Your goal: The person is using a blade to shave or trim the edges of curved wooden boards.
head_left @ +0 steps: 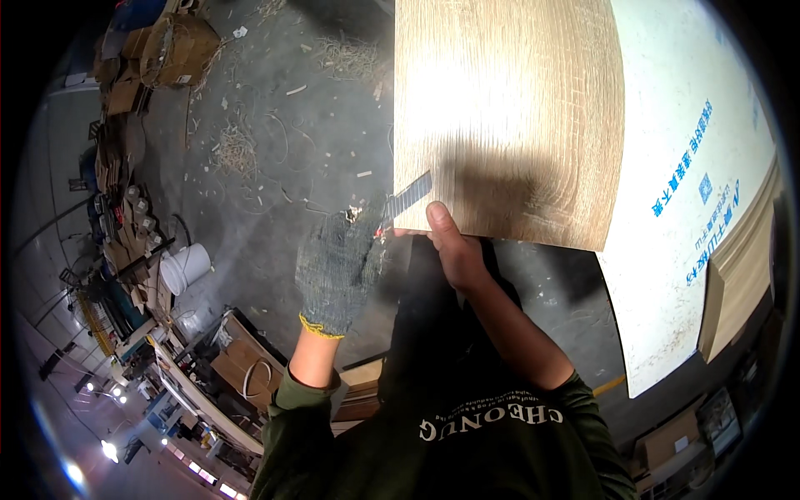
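Note:
A wood-grain board [542,200] reaches from the top of the view down toward me. My left hand [340,262], in a dark grey knit glove with a yellow cuff edge, is closed on a snap-off utility knife [410,194]. The long segmented blade lies across the board's near left corner, tip pointing up and right. The glove hides most of the handle. With my bare right hand [454,248] I grip the board's near edge by that corner, thumb on top and fingers underneath, close beside the blade.
White sheeting [658,317] with blue print lies under and right of the board. Thin shavings [235,152] and scraps litter the grey floor [267,92]. Far left are cardboard boxes [179,50] and a white bucket [185,268]. More board panels [737,283] stand at the right.

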{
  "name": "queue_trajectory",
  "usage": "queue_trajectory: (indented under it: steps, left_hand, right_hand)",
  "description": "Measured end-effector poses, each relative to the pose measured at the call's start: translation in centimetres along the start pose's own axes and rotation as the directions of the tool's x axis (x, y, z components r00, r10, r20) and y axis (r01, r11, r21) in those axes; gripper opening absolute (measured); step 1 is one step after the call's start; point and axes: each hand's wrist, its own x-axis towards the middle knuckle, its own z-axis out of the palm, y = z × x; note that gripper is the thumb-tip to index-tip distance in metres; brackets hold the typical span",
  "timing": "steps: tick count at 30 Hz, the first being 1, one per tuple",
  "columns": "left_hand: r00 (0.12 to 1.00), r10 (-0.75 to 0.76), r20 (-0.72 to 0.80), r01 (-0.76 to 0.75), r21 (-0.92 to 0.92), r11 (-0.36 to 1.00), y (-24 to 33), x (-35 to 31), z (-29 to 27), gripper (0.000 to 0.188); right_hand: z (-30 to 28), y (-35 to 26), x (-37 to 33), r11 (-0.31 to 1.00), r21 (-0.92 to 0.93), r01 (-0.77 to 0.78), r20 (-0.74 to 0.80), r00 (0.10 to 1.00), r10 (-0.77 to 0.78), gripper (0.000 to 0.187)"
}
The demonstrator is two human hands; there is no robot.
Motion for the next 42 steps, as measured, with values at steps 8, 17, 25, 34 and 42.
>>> queue_trajectory:
  steps: [8,17,25,34,42]
  left_hand:
    - [1.000,0.016,-0.013,-0.017,-0.044,0.999,-0.4,0.7,-0.2,0.042]
    - [1.000,0.030,0.007,-0.030,0.033,0.999,-0.8,0.9,0.0,0.042]
    - [0.997,0.067,-0.026,-0.066,0.061,0.996,-0.9,1.9,-0.1,0.042]
    - [0.998,0.035,0.057,-0.035,0.002,0.999,-1.1,3.2,-0.5,0.041]
    - [0.998,0.066,-0.015,-0.066,0.037,0.997,-1.3,3.6,0.0,0.043]
  right_hand:
    - [0.7,-0.6,0.1,0.999,-0.004,0.052,-0.001,0.999,-0.052,0.049]
    - [0.6,-0.6,0.1,0.996,0.013,0.091,0.013,0.996,-0.091,0.049]
    - [0.6,-0.1,0.0,0.997,-0.006,0.072,-0.049,0.996,-0.072,0.049]
    - [0.8,-0.5,-0.2,0.999,-0.021,-0.031,-0.082,0.996,0.029,0.051]
    - [0.8,-0.6,0.0,0.998,-0.030,0.061,-0.057,0.996,-0.063,0.052]
